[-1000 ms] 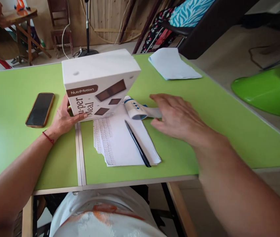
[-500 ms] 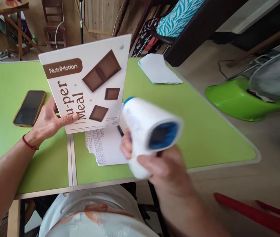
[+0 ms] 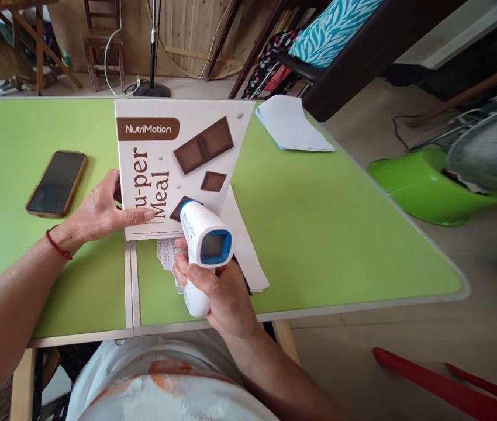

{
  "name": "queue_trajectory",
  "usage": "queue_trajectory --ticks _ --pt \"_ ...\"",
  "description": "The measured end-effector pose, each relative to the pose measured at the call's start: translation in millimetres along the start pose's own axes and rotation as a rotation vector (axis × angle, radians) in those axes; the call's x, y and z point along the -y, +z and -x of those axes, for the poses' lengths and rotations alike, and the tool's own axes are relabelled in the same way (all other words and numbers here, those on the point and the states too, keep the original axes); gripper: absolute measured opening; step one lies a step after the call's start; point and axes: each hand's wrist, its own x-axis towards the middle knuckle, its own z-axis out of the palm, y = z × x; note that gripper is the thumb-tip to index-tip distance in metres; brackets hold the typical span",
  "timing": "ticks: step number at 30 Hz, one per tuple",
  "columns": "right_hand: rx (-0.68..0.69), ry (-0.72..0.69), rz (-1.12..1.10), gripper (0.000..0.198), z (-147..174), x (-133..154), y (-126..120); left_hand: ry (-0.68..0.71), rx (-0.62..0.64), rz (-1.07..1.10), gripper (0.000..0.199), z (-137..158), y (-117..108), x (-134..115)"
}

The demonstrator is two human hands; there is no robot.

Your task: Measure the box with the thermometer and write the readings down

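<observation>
My left hand (image 3: pixel 103 207) grips a white box (image 3: pixel 200 131) by its lower left side, thumb across the front. Brown "NutriMotion" lettering and chocolate squares show on the box, which stands tilted above the green table (image 3: pixel 318 234). In my right hand (image 3: pixel 226 292) is a white and blue infrared thermometer (image 3: pixel 204 231), fingers wrapped round its handle. Its small screen faces me and looks dark; its front end overlaps the lower part of the box. Whether it touches the box I cannot tell. Printed sheets (image 3: pixel 251 251) lie beneath both, partly hidden, with a dark pen-like thing at their edge.
A phone (image 3: pixel 57 183) in a brown case lies on the left of the table. Folded white paper (image 3: pixel 292 123) lies near the far edge. A green plastic chair or tub (image 3: pixel 424 187) stands on the floor at right, and red legs (image 3: pixel 441 380) show at lower right.
The thermometer has moved left in my right hand, to in front of the box. My left hand has shifted the box right and down and turned it more upright.
</observation>
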Motion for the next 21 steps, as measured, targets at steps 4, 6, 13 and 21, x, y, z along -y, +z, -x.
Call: queue_trajectory --ticks 4,6,13,21 --pt "0.016 0.012 -0.097 0.032 -1.3 1.9 1.6 -0.006 0.037 -0.054 0.063 0.1 -0.7 -1.0" --pt "0.01 0.01 -0.106 0.031 -1.5 2.4 1.8 -0.006 0.045 -0.066 0.064 0.0 -0.5 -0.7" --pt "0.024 0.009 -0.086 0.027 -1.1 -1.8 0.4 -0.004 0.055 -0.027 0.072 0.1 0.1 -3.1" --pt "0.03 0.016 -0.065 0.029 -1.6 -3.0 0.8 0.017 0.026 -0.007 0.067 -0.4 -1.0 0.5"
